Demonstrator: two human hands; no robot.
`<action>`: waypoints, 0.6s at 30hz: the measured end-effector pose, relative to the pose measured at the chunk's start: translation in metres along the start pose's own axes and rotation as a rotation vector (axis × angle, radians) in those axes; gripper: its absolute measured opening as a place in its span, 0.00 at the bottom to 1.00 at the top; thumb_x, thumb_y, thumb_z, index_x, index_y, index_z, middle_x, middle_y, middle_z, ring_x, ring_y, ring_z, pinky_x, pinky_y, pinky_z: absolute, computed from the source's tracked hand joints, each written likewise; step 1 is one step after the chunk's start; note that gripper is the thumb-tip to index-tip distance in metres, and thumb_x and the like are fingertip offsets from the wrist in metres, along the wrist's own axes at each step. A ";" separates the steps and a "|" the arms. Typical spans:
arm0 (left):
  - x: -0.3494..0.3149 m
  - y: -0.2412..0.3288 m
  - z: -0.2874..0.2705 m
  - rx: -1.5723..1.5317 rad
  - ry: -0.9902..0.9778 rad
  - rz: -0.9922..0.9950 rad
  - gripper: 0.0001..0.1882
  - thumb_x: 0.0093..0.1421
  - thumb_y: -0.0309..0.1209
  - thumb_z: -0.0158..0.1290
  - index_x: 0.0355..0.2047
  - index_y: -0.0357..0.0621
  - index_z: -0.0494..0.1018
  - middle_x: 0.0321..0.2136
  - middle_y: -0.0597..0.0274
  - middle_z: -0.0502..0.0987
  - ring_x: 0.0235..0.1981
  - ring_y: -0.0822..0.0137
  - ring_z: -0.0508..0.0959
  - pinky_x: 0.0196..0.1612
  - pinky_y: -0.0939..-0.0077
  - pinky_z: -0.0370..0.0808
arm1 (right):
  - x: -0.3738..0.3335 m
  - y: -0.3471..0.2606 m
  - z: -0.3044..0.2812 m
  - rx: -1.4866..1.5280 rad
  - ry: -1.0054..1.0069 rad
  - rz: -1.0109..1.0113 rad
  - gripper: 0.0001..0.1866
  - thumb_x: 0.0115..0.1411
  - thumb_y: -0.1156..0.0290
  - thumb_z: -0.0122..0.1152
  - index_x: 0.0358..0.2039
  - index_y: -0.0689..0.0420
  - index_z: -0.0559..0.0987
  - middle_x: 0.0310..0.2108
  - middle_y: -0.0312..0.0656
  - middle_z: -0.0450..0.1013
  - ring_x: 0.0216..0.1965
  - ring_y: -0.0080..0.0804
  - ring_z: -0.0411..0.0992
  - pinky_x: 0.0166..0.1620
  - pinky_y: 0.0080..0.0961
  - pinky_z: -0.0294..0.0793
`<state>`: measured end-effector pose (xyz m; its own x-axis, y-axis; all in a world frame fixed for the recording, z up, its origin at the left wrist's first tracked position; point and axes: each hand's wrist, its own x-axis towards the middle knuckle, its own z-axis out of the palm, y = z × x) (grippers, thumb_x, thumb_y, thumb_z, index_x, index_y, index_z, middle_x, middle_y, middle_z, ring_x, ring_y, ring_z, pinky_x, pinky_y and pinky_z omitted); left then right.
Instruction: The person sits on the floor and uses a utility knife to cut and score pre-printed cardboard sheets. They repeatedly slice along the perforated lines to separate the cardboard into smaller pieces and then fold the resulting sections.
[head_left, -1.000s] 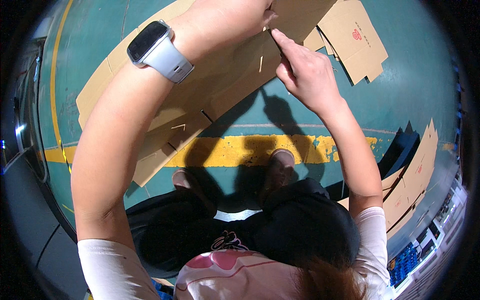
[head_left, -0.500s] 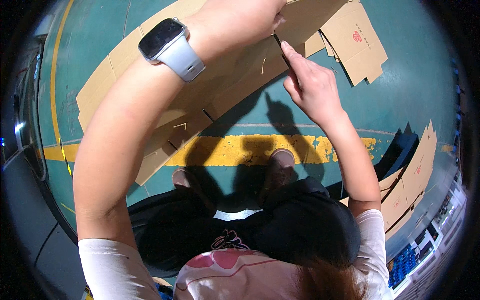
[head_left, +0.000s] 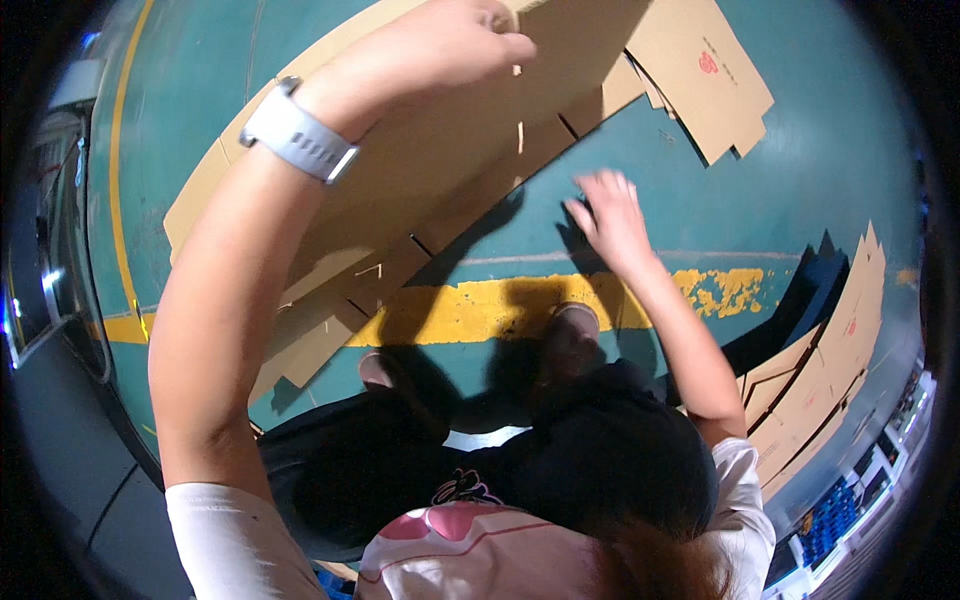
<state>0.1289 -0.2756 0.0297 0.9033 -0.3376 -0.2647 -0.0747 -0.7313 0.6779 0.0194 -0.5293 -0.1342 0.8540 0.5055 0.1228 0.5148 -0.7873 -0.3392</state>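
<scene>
A large brown cardboard sheet [head_left: 430, 160] with slots and flaps slants across the upper left and middle. At its upper part is my left hand [head_left: 470, 42], its fingers curled closed on the cardboard; what lies inside the grip is partly hidden. A pale-banded watch [head_left: 300, 135] circles my left wrist. My right hand [head_left: 612, 218] hovers apart from the sheet, below its right-hand edge. Slightly blurred, its fingers are spread and hold nothing.
Flat printed cardboard pieces [head_left: 705, 75] lie at the upper right. More cardboard [head_left: 815, 370] is stacked at the lower right, beside a dark object [head_left: 800, 300]. A worn yellow stripe [head_left: 480, 312] crosses the green floor near my shoes [head_left: 578, 325].
My right hand has come away from the slot at the cardboard's edge, moving toward me, and its pointing finger has joined spread fingers. My left hand has shifted left and its wrist has turned.
</scene>
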 end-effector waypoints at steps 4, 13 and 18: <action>-0.008 -0.004 0.002 0.108 -0.030 0.276 0.16 0.59 0.38 0.47 0.36 0.38 0.75 0.30 0.59 0.77 0.30 0.72 0.74 0.36 0.77 0.71 | 0.098 -0.043 -0.040 0.603 0.069 0.103 0.11 0.57 0.69 0.56 0.36 0.63 0.72 0.35 0.54 0.70 0.40 0.52 0.70 0.43 0.40 0.69; -0.006 0.004 0.004 -0.059 -0.100 -0.007 0.23 0.59 0.41 0.53 0.48 0.37 0.68 0.36 0.56 0.77 0.39 0.70 0.74 0.45 0.77 0.69 | 0.102 -0.039 -0.032 0.821 0.080 0.266 0.11 0.58 0.69 0.55 0.34 0.65 0.72 0.33 0.56 0.72 0.39 0.53 0.71 0.43 0.41 0.69; -0.003 -0.006 -0.004 -0.030 -0.225 0.071 0.22 0.59 0.37 0.53 0.50 0.37 0.66 0.40 0.55 0.77 0.42 0.69 0.73 0.47 0.76 0.69 | 0.105 -0.044 -0.021 0.922 0.058 0.356 0.14 0.57 0.65 0.58 0.30 0.65 0.73 0.25 0.53 0.72 0.30 0.47 0.72 0.35 0.37 0.71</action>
<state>0.1283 -0.2679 0.0293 0.7792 -0.5135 -0.3593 -0.1189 -0.6840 0.7197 0.0883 -0.4489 -0.0867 0.9626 0.2555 -0.0904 -0.0115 -0.2947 -0.9555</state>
